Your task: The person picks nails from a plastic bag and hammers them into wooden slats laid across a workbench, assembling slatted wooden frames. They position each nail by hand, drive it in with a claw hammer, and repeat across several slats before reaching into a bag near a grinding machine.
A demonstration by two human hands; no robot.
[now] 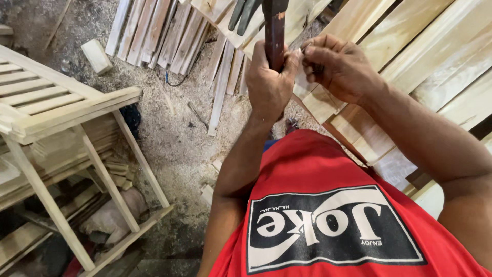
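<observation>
My left hand (267, 84) is clenched around a hammer's (274, 31) dark, worn handle, above the pale smooth planks (410, 56). My right hand (335, 66), just beside the hammer, pinches something small I cannot make out.

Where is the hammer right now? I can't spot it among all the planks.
In the head view, top centre: the hammer is gripped by the left hand, with the right hand just beside it, above the planks.

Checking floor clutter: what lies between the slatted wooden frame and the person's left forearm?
In the head view, sawdust-covered floor with small wood offcuts separates the slatted wooden frame from the left forearm.
</observation>
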